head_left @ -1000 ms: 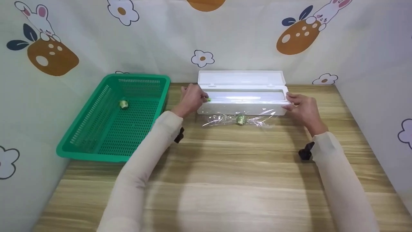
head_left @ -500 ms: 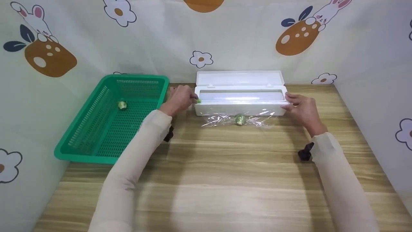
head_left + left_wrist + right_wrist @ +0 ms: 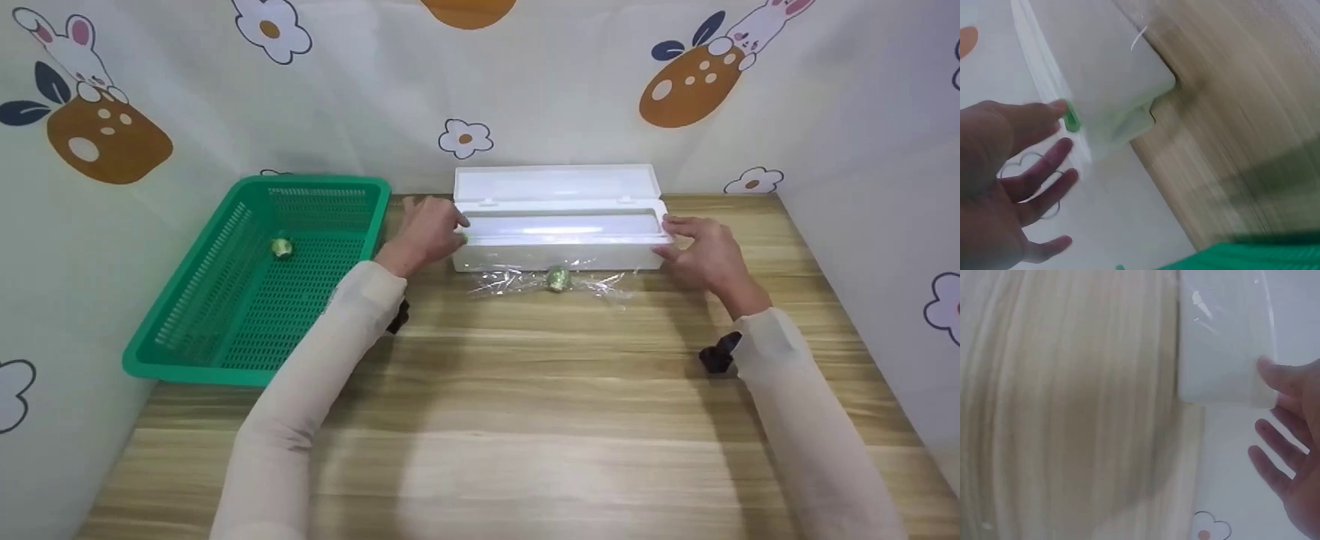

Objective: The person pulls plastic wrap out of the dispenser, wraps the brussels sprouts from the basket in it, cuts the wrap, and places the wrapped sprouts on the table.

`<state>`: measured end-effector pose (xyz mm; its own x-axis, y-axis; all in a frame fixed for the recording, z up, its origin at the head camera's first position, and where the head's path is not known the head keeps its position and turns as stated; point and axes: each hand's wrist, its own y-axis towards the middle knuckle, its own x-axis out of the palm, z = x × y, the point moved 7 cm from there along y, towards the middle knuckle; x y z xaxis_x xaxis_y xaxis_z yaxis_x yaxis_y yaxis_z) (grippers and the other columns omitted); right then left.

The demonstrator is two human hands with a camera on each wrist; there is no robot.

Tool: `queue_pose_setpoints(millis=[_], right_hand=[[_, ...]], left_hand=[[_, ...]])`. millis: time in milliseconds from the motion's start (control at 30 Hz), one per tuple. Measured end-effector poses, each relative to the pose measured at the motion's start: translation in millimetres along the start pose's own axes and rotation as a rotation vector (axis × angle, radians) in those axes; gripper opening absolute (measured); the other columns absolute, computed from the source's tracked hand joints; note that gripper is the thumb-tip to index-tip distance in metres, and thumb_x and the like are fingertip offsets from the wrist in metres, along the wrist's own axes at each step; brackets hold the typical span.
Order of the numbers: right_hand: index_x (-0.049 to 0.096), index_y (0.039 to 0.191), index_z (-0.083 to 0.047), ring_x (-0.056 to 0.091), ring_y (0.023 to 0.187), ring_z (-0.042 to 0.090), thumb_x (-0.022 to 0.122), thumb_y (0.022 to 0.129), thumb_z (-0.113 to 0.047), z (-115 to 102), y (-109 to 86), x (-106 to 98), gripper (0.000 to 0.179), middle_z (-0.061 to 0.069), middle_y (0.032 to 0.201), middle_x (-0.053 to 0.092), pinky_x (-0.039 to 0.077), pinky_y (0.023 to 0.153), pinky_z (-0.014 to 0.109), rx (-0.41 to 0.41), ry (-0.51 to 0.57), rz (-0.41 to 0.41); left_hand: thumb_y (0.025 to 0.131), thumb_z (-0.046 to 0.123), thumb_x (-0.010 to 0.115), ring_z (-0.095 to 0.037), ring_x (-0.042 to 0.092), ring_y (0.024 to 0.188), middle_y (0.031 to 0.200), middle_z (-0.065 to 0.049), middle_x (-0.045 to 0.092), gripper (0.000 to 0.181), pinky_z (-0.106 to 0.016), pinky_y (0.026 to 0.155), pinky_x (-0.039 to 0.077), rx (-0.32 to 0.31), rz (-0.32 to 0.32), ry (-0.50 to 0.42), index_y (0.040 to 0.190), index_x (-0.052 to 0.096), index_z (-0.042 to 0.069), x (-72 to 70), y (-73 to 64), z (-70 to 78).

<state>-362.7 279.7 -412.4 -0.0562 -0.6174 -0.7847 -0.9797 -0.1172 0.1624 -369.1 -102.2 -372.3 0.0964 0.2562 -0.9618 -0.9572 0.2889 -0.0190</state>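
A white cling film box lies lengthwise at the back of the table, its lid raised. Clear film spreads from its front, with a small round green-and-gold thing at the film's middle. My left hand is at the box's left end; its thumb touches the green cutter slider while the other fingers are spread apart. At the right end, my right hand holds the box's corner between thumb and index finger, the remaining fingers loose.
On the left stands a green plastic basket with a similar small round thing inside. A patterned curtain hangs behind the wooden table.
My left hand moved left along the box with the green slider to its left end, then its fingers spread from their pinch. The right hand stayed at the right end.
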Motion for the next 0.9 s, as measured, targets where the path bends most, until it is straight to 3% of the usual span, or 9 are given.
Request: queue_pose_setpoints(millis=[33,200,333,500,733,900], right_hand=[[0.064,0.128,0.000,0.045,0.138,0.046,0.078,0.087,-0.020,-3,-0.7,0,0.048,0.017,0.142,0.058,0.033,0.116,0.059,-0.009,-0.009,-0.009],[0.074,0.114,-0.002,0.053,0.125,0.044,0.080,0.084,-0.017,-20,-2.6,5,0.034,0.022,0.131,0.065,0.037,0.108,0.060,-0.153,-0.078,0.059],[0.079,0.096,-0.001,0.056,0.110,0.042,0.083,0.080,-0.010,-27,-4.4,5,0.019,0.021,0.117,0.069,0.038,0.095,0.052,-0.263,-0.124,0.183],[0.079,0.083,-0.001,0.054,0.097,0.039,0.086,0.075,-0.006,-30,-8.3,4,0.012,0.017,0.104,0.069,0.032,0.083,0.043,-0.323,-0.135,0.286],[0.077,0.081,0.002,0.053,0.093,0.037,0.086,0.075,-0.005,-31,-11.2,4,0.013,0.018,0.094,0.067,0.032,0.081,0.039,-0.358,-0.089,0.304],[0.074,0.078,0.002,0.055,0.093,0.037,0.083,0.076,-0.003,-33,-16.4,3,0.011,0.018,0.090,0.067,0.035,0.085,0.041,-0.370,-0.017,0.249]], left_hand=[[0.092,0.018,0.070,-0.029,0.063,0.111,0.117,-0.009,0.074,0.026,-0.057,0.106,0.031,0.032,0.022,0.000,0.116,0.075,0.010,1.7,0.2,5.1],[0.088,0.022,0.077,-0.031,0.061,0.111,0.111,-0.009,0.074,0.023,-0.052,0.100,0.035,0.133,0.075,0.038,0.109,0.078,0.012,13.4,3.8,23.3],[0.085,0.022,0.080,-0.031,0.061,0.105,0.101,-0.009,0.074,0.016,-0.051,0.101,0.036,0.169,0.118,0.093,0.098,0.081,0.011,16.5,4.5,27.9],[0.086,0.021,0.079,-0.032,0.062,0.098,0.093,-0.010,0.073,0.012,-0.052,0.103,0.036,0.227,0.172,0.126,0.088,0.081,0.009,18.0,1.0,30.1],[0.084,0.009,0.072,-0.034,0.063,0.090,0.086,-0.012,0.071,0.009,-0.051,0.095,0.040,0.301,0.235,0.098,0.080,0.079,0.006,18.2,-6.0,32.8],[0.083,0.009,0.071,-0.033,0.064,0.090,0.087,-0.011,0.073,0.007,-0.049,0.090,0.041,0.320,0.177,0.072,0.083,0.078,0.007,20.0,-12.9,33.6]])
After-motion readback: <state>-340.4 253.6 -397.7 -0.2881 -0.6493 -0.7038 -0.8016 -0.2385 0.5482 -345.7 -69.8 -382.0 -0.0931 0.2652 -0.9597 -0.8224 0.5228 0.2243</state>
